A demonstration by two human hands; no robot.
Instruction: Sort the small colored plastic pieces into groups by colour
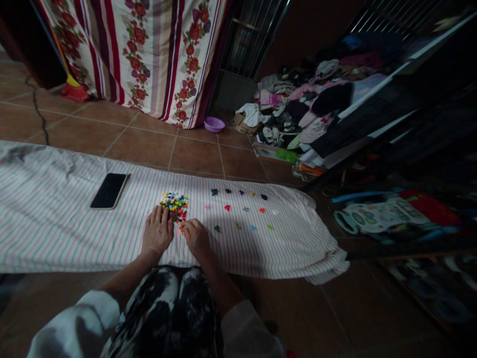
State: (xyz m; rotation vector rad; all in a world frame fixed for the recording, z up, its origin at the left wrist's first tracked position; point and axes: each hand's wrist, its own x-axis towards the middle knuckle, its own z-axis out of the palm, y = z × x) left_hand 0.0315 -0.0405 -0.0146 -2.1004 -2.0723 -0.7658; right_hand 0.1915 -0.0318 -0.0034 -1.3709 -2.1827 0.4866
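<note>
A heap of small multicoloured pieces (175, 203) lies on a striped cloth (141, 191). My left hand (158, 232) rests flat at the heap's lower left edge, its fingers stretched out. At the lower right edge is my right hand (196, 238), with thumb and fingers pressed together near some orange pieces (181, 229); anything between the fingertips is too small to make out. To the right, small same-coloured groups are laid out in rows, among them a red group (227, 208), a pink group (207, 207) and a light green group (270, 227).
A dark-screened phone (109, 191) lies on the cloth at the left. Beyond the cloth are a floral curtain (156, 54), a purple bowl (214, 124) and a red broom head (75, 91). Piled clothes (298, 104) and a colourful toy (380, 216) are at the right.
</note>
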